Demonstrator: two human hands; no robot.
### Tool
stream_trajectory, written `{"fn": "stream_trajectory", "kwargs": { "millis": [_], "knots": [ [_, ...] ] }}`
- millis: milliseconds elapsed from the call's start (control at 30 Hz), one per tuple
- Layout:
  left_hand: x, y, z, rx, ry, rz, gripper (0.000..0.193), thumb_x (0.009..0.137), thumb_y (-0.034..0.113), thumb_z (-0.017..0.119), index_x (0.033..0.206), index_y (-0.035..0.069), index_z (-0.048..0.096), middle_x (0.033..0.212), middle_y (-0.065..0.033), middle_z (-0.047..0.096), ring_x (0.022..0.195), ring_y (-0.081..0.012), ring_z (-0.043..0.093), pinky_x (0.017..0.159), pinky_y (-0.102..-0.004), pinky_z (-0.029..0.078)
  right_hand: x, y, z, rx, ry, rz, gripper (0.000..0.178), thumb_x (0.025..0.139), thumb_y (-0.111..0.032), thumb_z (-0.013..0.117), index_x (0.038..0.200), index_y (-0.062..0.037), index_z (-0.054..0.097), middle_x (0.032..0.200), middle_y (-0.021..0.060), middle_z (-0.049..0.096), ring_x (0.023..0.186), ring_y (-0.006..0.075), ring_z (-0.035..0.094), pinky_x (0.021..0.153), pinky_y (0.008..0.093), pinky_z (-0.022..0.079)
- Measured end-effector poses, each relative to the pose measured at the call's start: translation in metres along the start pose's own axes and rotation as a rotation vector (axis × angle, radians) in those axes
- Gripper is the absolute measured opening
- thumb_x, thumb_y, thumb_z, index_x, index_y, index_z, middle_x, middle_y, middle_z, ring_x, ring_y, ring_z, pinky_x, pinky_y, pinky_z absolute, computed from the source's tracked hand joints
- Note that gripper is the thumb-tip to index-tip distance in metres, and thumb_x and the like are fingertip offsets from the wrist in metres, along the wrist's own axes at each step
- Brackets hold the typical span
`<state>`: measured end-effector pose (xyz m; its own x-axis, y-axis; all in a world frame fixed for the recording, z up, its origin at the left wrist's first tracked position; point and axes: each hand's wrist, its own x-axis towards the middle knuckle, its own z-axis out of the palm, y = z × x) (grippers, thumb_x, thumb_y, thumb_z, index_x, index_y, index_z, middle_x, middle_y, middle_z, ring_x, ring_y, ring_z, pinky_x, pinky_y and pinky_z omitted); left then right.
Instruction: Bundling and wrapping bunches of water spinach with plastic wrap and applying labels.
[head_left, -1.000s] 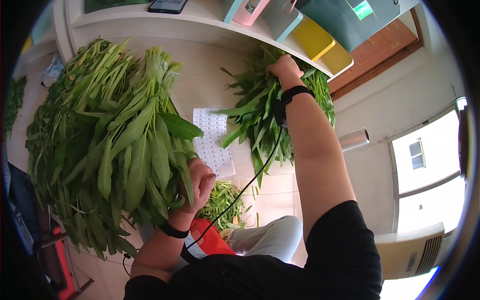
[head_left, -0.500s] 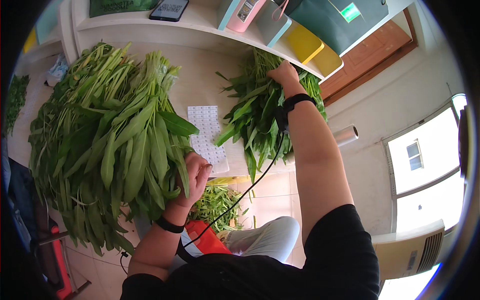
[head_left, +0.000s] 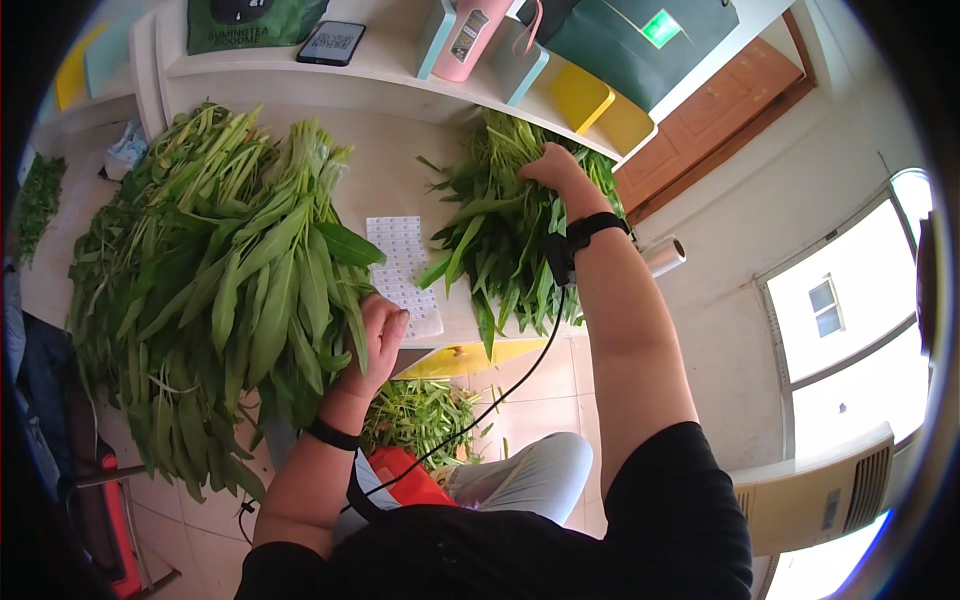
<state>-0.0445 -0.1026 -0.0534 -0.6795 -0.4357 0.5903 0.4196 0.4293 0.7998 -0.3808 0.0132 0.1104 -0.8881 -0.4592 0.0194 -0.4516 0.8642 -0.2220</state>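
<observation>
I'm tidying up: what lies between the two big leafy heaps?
Head view: a white printed sheet on the pale tabletop, with the left hand near its lower edge.

A person in a black shirt [head_left: 470, 555] reaches across a table [head_left: 388, 165] where a sheet of small labels [head_left: 404, 270] lies. Left of the sheet, a large heap of greens [head_left: 230, 260] hangs past the table edge; the left hand [head_left: 378, 335] is at the sheet's near corner, beside the leaves. Right of the sheet, the right hand [head_left: 553, 168] rests on a smaller pile [head_left: 495, 215], fingers partly hidden. Beyond the sheet, a phone [head_left: 332, 43] and pink bottle [head_left: 468, 40] stand out on a shelf [head_left: 390, 72]; nearer than the sheet, cut stems [head_left: 420, 415] litter the floor [head_left: 545, 410].
</observation>
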Motion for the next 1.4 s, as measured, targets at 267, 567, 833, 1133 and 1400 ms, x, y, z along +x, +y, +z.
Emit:
{"fn": "stream_trajectory", "kwargs": {
  "millis": [267,567,833,1133,1400],
  "knots": [
    [0.003,0.002,0.001,0.03,0.014,0.045,0.013,0.088,0.008,0.051,0.078,0.0,0.05,0.069,-0.0061,0.044,0.06,-0.0169,0.042,0.057,-0.0294,0.035,-0.053,-0.001,0.007,0.259,0.013,-0.066,0.057,0.056,-0.026,0.074,0.103,0.004,0.061,0.097,0.0223,0.064,0.093,0.0325,0.062,0.083,0.0366,0.048],
    [0.004,0.0,0.009,0.076,-0.017,-0.043,0.007,0.083,0.005,0.056,0.081,-0.002,0.054,0.076,-0.0132,0.053,0.07,-0.0273,0.053,0.064,-0.0336,0.042,-0.136,0.0,-0.006,0.574,0.187,-0.146,0.057,0.066,-0.023,0.07,0.111,0.0062,0.053,0.096,0.0205,0.063,0.091,0.0301,0.061,0.081,0.0351,0.046],
    [-0.002,0.09,0.025,0.133,-0.089,0.068,0.01,0.087,0.007,0.055,0.093,-0.001,0.058,0.085,-0.0112,0.06,0.077,-0.0237,0.059,0.069,-0.0312,0.046,-0.239,-0.016,-0.022,0.989,0.174,-0.23,0.04,0.075,-0.007,0.065,0.109,0.0053,0.049,0.093,0.0105,0.061,0.083,0.0155,0.058,0.074,0.0275,0.047],
    [0.006,0.121,0.067,-0.597,-0.142,-0.336,0.025,0.09,0.021,0.059,0.105,0.001,0.06,0.092,-0.002,0.06,0.083,-0.0087,0.054,0.074,-0.0233,0.043,-0.322,-0.01,0.0,1.268,0.127,-0.253,0.039,0.078,-0.005,0.065,0.112,0.0043,0.046,0.101,0.009,0.059,0.091,0.0141,0.057,0.08,0.0263,0.046],
    [-0.012,0.153,0.072,-0.694,0.01,-0.387,0.02,0.093,0.017,0.054,0.097,-0.001,0.059,0.083,-0.0046,0.062,0.076,-0.0105,0.059,0.071,-0.0229,0.048,-0.354,0.01,0.034,1.213,0.242,-0.205,0.039,0.078,-0.001,0.065,0.113,0.0021,0.048,0.102,0.0069,0.06,0.091,0.013,0.056,0.081,0.0264,0.046]
  ]
}}
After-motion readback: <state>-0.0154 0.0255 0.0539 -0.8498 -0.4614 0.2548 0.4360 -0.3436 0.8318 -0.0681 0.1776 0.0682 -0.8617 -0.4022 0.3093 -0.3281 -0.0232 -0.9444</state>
